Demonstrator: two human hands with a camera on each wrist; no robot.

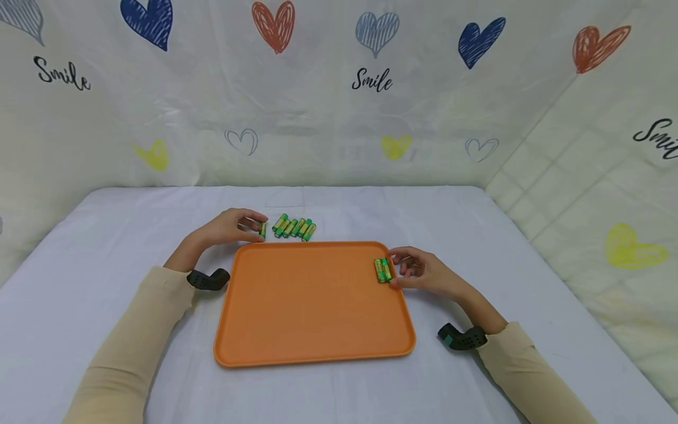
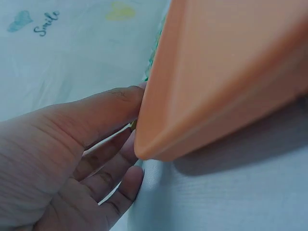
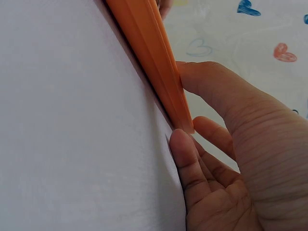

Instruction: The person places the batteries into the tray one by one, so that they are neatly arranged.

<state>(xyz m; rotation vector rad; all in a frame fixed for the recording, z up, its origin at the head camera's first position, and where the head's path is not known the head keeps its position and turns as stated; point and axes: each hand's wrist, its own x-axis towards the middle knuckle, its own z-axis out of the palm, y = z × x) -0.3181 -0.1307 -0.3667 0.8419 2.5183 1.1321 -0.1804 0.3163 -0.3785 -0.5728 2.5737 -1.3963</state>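
Note:
Behind the back left corner of an orange tray (image 1: 318, 306), my left hand (image 1: 233, 227) pinches a green and yellow battery (image 1: 262, 229) between thumb and fingers. In the left wrist view the tray's corner hides most of that battery. Several more batteries (image 1: 293, 227) lie side by side just right of this hand, behind the tray. My right hand (image 1: 426, 271) is at the tray's right rim, thumb and index finger spread beside two batteries (image 1: 382, 270) lying together inside the tray. The right thumb (image 3: 202, 77) overlaps the rim in the right wrist view.
The tray lies on a table with a white cloth (image 1: 466, 224). Behind it hangs a pale sheet (image 1: 318, 100) printed with hearts and the word Smile. Each wrist wears a dark band (image 1: 209, 280).

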